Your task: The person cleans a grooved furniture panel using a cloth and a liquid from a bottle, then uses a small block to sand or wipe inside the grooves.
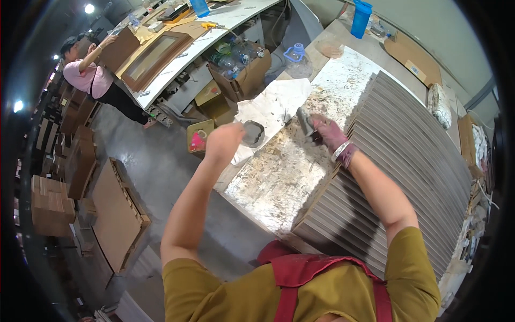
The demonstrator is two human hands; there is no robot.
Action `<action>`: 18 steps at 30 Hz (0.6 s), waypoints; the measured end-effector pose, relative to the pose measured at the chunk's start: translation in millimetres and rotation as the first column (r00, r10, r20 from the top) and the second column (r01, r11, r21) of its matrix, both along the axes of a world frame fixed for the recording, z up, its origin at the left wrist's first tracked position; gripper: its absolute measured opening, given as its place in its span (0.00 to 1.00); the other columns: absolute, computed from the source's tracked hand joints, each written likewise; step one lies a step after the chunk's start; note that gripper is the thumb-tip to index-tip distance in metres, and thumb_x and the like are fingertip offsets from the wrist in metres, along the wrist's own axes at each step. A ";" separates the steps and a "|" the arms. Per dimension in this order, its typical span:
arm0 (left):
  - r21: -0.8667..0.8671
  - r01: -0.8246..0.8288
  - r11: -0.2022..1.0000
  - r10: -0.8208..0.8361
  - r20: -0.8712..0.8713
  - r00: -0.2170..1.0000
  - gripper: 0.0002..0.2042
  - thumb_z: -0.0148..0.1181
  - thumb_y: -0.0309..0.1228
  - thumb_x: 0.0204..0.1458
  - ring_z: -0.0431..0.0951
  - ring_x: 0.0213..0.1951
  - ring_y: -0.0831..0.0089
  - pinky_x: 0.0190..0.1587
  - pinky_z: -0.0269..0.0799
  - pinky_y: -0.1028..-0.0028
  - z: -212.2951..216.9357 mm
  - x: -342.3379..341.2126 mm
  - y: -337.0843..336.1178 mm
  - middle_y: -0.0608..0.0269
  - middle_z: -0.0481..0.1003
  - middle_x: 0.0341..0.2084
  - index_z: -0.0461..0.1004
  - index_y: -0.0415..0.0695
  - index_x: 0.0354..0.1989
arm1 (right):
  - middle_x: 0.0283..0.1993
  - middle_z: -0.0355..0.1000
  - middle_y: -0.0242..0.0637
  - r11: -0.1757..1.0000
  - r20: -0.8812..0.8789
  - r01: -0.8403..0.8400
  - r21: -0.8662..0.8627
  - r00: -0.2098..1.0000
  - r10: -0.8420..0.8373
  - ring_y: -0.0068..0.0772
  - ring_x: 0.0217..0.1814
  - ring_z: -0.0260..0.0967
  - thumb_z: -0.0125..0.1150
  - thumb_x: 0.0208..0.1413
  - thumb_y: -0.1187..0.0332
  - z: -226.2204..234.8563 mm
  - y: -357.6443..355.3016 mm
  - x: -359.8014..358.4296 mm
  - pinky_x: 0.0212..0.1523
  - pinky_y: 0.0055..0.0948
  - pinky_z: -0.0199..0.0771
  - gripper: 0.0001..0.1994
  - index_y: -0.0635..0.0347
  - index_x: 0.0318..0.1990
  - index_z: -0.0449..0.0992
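Note:
My left hand holds a small round grey container at the left edge of the stained workbench. Over the middle of the bench, my right hand grips a flat grey scraper, its blade pointing up and left. A bracelet sits on that wrist. Directly right of the right hand lies a long row of thin grey-brown boards stacked on edge, running from the far right down to the bench's near corner.
A crumpled white sheet hangs over the bench's far left. Cardboard boxes and a clear plastic jug stand beyond. Another person works at a long white table with a wooden frame. A pallet lies on the floor.

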State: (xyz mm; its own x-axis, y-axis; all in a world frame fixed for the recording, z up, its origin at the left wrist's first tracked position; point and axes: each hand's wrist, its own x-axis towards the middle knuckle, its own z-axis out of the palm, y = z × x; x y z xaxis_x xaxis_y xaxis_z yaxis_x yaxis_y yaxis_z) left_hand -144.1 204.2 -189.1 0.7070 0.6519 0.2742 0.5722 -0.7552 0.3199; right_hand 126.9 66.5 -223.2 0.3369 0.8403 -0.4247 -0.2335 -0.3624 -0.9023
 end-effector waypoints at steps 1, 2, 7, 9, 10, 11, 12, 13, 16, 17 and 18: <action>-0.056 -0.013 0.998 0.010 -0.060 0.998 0.07 0.56 0.34 0.51 0.74 0.34 0.53 0.36 0.68 0.58 -2.4 2.0 -0.6 0.54 0.75 0.28 0.73 0.44 0.31 | 0.31 0.74 0.37 0.998 -0.154 -0.006 0.068 0.988 0.016 0.25 0.29 0.71 0.60 0.56 0.56 3.5 -5.0 -11.0 0.27 0.23 0.72 0.22 0.61 0.52 0.70; -0.111 -0.031 0.993 0.017 -0.121 0.993 0.07 0.57 0.34 0.51 0.75 0.35 0.52 0.37 0.68 0.57 -3.6 1.8 -0.2 0.53 0.76 0.29 0.73 0.44 0.32 | 0.29 0.73 0.35 0.991 -0.303 -0.004 0.135 0.952 0.045 0.22 0.26 0.70 0.61 0.56 0.56 7.3 -7.8 -22.2 0.24 0.19 0.71 0.23 0.62 0.53 0.69; -0.351 -0.190 0.917 0.241 0.106 0.965 0.08 0.56 0.33 0.52 0.76 0.23 0.57 0.30 0.70 0.66 26.8 -0.5 4.4 0.52 0.75 0.19 0.73 0.40 0.33 | 0.38 0.73 0.38 0.956 0.050 -0.178 0.232 0.984 0.171 0.23 0.33 0.70 0.62 0.55 0.60 15.3 0.5 -43.9 0.35 0.22 0.74 0.25 0.66 0.56 0.67; -0.598 -0.125 0.792 0.325 0.239 0.915 0.08 0.56 0.31 0.53 0.74 0.21 0.67 0.27 0.69 0.71 18.5 -11.8 15.1 0.56 0.75 0.18 0.72 0.37 0.32 | 0.46 0.74 0.42 0.939 0.314 -0.270 0.212 0.929 0.197 0.33 0.43 0.72 0.62 0.54 0.61 24.1 11.0 -51.9 0.45 0.28 0.72 0.26 0.64 0.58 0.66; -0.700 -0.067 0.711 0.373 0.294 0.880 0.09 0.56 0.30 0.53 0.74 0.20 0.71 0.26 0.68 0.73 16.3 -14.9 19.0 0.57 0.75 0.17 0.72 0.36 0.31 | 0.49 0.74 0.43 0.925 0.523 -0.294 0.240 0.842 0.133 0.37 0.46 0.73 0.62 0.54 0.62 23.8 18.4 -57.8 0.48 0.30 0.72 0.26 0.62 0.58 0.66; -0.737 0.001 0.676 0.395 0.364 0.844 0.09 0.56 0.30 0.53 0.70 0.19 0.79 0.24 0.65 0.78 13.7 -17.3 22.4 0.62 0.73 0.16 0.71 0.35 0.27 | 0.50 0.73 0.45 0.923 0.579 -0.297 0.245 0.809 0.106 0.39 0.47 0.73 0.62 0.54 0.61 24.1 24.4 -62.5 0.48 0.32 0.71 0.26 0.60 0.58 0.66; -0.767 0.023 0.641 0.428 0.382 0.819 0.09 0.56 0.30 0.53 0.70 0.18 0.79 0.23 0.64 0.78 12.8 -18.5 22.4 0.62 0.73 0.16 0.70 0.36 0.27 | 0.50 0.73 0.46 0.921 0.632 -0.302 0.246 0.771 0.084 0.41 0.47 0.73 0.62 0.54 0.61 27.4 30.0 -70.2 0.49 0.33 0.71 0.26 0.59 0.59 0.66; -0.795 0.048 0.605 0.460 0.398 0.794 0.08 0.56 0.29 0.53 0.69 0.18 0.79 0.23 0.64 0.78 11.8 -19.1 22.2 0.62 0.73 0.16 0.70 0.37 0.26 | 0.51 0.73 0.47 0.919 0.682 -0.307 0.246 0.729 0.061 0.42 0.48 0.73 0.62 0.53 0.61 30.9 35.2 -77.6 0.50 0.34 0.70 0.26 0.58 0.59 0.66; -0.850 0.103 0.517 0.520 0.407 0.751 0.07 0.55 0.29 0.54 0.68 0.17 0.79 0.23 0.63 0.79 8.7 -20.9 20.8 0.63 0.72 0.16 0.69 0.40 0.26 | 0.43 0.75 0.45 0.900 0.859 -0.389 0.198 0.512 0.032 0.47 0.46 0.72 0.61 0.53 0.58 38.8 43.1 -98.9 0.47 0.39 0.70 0.22 0.52 0.55 0.69; -0.863 0.117 0.491 0.533 0.404 0.743 0.07 0.55 0.29 0.54 0.68 0.17 0.79 0.22 0.62 0.79 8.0 -21.8 20.5 0.63 0.72 0.16 0.69 0.40 0.25 | 0.40 0.74 0.42 0.891 0.906 -0.429 0.146 0.421 0.054 0.47 0.45 0.72 0.60 0.53 0.59 40.8 45.0 -102.5 0.45 0.41 0.70 0.18 0.48 0.52 0.70; -0.859 0.115 0.499 0.530 0.408 0.744 0.07 0.55 0.29 0.54 0.68 0.17 0.80 0.23 0.62 0.80 9.0 -23.0 20.0 0.65 0.72 0.16 0.69 0.42 0.25 | 0.41 0.74 0.42 0.899 0.928 -0.427 0.093 0.365 0.077 0.47 0.45 0.72 0.60 0.53 0.60 40.5 46.0 -102.5 0.45 0.41 0.70 0.18 0.48 0.52 0.70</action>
